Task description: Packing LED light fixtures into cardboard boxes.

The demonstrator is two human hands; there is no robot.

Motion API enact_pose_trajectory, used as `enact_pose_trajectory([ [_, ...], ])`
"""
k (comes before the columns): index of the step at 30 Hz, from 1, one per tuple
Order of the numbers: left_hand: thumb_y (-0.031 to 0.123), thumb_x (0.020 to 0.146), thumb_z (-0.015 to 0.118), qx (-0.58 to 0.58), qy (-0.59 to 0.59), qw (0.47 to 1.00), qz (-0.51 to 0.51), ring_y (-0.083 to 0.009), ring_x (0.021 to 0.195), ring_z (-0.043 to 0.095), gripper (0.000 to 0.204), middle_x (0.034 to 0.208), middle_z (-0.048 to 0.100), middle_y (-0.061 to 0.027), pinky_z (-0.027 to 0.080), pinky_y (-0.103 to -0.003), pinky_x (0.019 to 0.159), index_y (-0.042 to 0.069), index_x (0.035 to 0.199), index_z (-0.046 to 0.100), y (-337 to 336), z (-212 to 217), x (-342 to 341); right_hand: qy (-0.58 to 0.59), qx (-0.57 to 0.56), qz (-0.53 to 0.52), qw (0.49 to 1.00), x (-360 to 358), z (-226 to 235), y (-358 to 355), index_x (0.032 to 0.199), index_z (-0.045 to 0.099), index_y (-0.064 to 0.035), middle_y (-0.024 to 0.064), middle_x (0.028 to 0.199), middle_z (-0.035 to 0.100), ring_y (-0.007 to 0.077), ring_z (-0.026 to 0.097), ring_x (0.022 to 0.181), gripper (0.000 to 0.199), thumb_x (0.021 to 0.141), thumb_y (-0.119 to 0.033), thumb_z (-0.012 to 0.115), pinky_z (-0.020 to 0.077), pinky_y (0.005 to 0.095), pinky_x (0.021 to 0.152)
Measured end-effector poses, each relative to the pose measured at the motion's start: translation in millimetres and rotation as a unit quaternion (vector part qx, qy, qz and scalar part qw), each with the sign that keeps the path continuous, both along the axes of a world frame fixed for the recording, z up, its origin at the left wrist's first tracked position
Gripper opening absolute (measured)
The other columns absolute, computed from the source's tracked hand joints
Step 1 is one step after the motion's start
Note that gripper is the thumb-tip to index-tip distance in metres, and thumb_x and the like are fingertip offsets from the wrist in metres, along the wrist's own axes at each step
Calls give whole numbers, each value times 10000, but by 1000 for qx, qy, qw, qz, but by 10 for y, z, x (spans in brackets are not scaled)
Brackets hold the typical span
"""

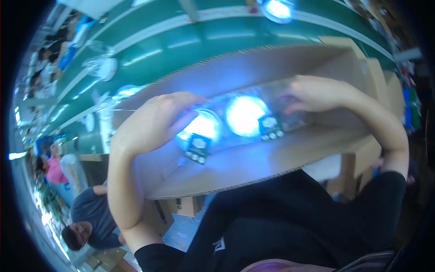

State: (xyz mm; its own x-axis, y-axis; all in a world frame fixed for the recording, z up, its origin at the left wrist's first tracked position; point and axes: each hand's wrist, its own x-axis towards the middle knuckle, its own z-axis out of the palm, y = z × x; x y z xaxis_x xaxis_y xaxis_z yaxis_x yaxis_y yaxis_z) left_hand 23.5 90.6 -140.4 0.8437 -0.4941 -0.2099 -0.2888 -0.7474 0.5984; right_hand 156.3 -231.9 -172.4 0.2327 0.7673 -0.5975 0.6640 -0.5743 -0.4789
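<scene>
An open cardboard box (312,140) lies in front of my body, and both my hands reach into it. Inside are two round, brightly glowing items, a left one (205,124) and a right one (246,115), apparently in clear plastic. A dark green tag (198,148) lies on the left item, and another green tag (271,127) on the right one. My left hand (158,118) is over the left item's edge, thumb and fingers apart. Beside clear plastic at the box's right end, my right hand (315,94) has its blurred fingers bent and parted.
Beyond the box runs a green conveyor belt (181,43) with pale rails. On it are a bagged white round item (106,69) and a bright round one (277,10). More cardboard (385,86) stands at the right. A person in a dark shirt (93,213) is at the lower left.
</scene>
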Motion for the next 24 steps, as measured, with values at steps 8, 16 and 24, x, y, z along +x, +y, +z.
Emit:
enact_pose_trajectory([
  [8, 171, 1020, 524, -87, -32, 946, 311, -96, 793, 608, 249, 930, 674, -44, 480, -256, 730, -20, 1101, 663, 1115, 300, 479, -31, 86, 76, 993, -194, -306, -58, 1474, 348, 9, 242, 1453, 466, 394, 512, 1308, 760, 881, -274, 729, 479, 472, 1051],
  [16, 249, 975, 533, 202, -69, 934, 287, -362, 912, 689, 288, 953, 712, -202, 522, -437, 791, 25, 1066, 688, 1689, -327, 792, 39, 62, 138, 988, -50, 103, -119, 1396, 452, 40, 236, 1280, 605, 410, 589, 1187, 605, 939, -297, 659, 492, 476, 969],
  [24, 137, 880, 487, 378, 9, 809, 450, -361, 1331, 510, 509, 1431, 532, -205, 435, -456, 1087, 39, 1378, 523, 3631, -891, 1207, -384, 268, -40, 883, 619, 337, -46, 1298, 564, -40, 160, 1378, 550, 384, 493, 1294, 672, 724, -286, 815, 416, 465, 1072],
])
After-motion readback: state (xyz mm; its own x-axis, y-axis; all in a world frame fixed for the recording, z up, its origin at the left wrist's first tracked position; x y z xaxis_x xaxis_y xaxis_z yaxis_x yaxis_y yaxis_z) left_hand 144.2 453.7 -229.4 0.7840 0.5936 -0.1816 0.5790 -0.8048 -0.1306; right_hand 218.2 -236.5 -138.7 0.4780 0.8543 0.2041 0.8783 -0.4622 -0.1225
